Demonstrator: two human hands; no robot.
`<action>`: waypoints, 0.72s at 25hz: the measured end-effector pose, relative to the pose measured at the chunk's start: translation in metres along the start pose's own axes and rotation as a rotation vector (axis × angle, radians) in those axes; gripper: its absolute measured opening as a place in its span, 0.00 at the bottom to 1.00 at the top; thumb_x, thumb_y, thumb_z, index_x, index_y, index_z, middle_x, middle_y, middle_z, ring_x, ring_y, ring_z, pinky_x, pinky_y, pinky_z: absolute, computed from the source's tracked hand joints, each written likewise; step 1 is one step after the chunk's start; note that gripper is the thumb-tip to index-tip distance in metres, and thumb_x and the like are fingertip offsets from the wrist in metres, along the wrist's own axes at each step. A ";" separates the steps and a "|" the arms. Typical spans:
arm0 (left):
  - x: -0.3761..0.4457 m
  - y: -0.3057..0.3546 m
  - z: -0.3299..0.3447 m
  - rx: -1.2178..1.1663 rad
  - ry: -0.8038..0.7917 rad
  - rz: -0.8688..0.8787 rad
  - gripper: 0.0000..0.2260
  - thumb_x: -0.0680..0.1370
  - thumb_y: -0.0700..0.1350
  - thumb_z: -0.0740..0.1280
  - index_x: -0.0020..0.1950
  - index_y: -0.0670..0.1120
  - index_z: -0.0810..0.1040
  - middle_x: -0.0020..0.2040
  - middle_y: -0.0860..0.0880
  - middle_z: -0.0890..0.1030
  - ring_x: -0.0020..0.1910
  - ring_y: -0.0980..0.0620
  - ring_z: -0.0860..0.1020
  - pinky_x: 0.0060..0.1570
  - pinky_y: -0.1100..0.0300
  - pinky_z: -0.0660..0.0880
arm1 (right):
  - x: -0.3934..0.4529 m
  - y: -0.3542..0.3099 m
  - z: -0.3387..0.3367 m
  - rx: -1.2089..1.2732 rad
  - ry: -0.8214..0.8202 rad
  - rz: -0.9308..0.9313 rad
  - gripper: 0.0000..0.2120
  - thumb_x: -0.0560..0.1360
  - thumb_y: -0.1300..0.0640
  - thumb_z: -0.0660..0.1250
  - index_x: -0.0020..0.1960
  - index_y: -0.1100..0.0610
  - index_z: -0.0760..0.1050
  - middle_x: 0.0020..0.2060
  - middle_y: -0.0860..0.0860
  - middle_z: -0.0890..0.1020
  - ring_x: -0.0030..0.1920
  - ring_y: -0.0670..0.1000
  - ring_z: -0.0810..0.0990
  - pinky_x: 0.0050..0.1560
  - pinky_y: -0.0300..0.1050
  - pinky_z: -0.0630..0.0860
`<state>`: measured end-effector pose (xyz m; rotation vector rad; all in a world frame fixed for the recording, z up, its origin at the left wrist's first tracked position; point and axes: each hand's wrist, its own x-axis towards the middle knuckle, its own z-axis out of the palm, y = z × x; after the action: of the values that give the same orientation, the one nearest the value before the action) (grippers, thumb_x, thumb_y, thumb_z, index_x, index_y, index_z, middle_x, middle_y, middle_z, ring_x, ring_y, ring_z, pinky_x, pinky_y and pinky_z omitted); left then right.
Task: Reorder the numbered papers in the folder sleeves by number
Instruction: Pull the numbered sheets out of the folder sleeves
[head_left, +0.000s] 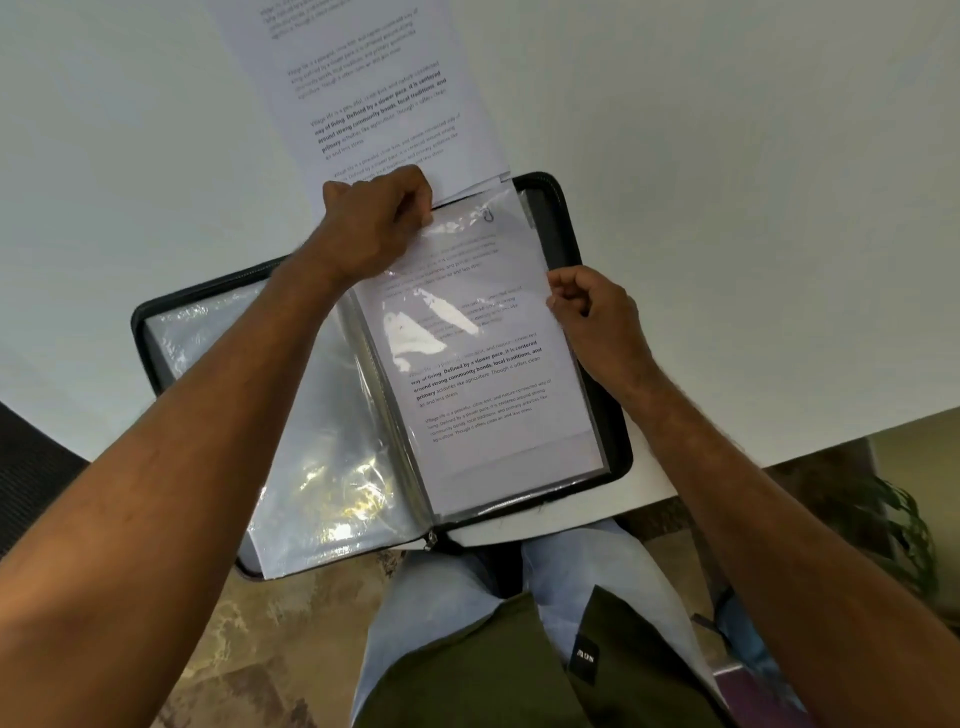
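Pinching the clear plastic sleeve (483, 332) of the black zippered folder (597, 457) on the white counter (727, 156): left hand (374, 223) at its top, right hand (592, 317) at its side edge; a printed white paper (374, 93) lies beyond.

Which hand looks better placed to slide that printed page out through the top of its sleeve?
Probably the left hand: it already pinches the top edge of the sleeve, where the opening is. The right hand pinches the sleeve's side edge, steadying it.

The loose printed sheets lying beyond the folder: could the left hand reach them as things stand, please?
Probably yes. The left hand grips the sleeve's top edge right beside the loose printed sheets, and nothing lies between them; its fingers would first have to let go.
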<state>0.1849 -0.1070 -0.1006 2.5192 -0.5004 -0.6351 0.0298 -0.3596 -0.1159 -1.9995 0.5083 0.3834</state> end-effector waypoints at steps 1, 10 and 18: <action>0.005 -0.002 -0.006 -0.023 0.054 -0.013 0.07 0.83 0.43 0.62 0.47 0.55 0.71 0.39 0.58 0.76 0.44 0.55 0.76 0.66 0.45 0.61 | -0.001 0.001 -0.001 -0.009 -0.014 0.006 0.11 0.82 0.59 0.68 0.63 0.56 0.79 0.49 0.44 0.82 0.46 0.35 0.80 0.45 0.23 0.74; 0.046 -0.008 -0.072 -0.092 0.341 -0.079 0.04 0.80 0.53 0.66 0.49 0.54 0.74 0.45 0.60 0.78 0.45 0.61 0.74 0.65 0.45 0.65 | 0.002 0.002 0.002 -0.059 -0.029 0.040 0.11 0.81 0.60 0.68 0.63 0.58 0.78 0.47 0.44 0.80 0.44 0.37 0.78 0.42 0.21 0.71; -0.002 -0.042 -0.053 -0.736 0.289 -0.413 0.13 0.75 0.48 0.78 0.56 0.46 0.82 0.48 0.52 0.85 0.43 0.56 0.83 0.41 0.64 0.78 | 0.002 0.004 0.005 -0.048 -0.027 0.069 0.12 0.82 0.59 0.67 0.65 0.57 0.78 0.53 0.50 0.83 0.51 0.48 0.81 0.48 0.28 0.72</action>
<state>0.2201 -0.0521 -0.0817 1.9448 0.3251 -0.4657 0.0292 -0.3569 -0.1218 -2.0242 0.5574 0.4684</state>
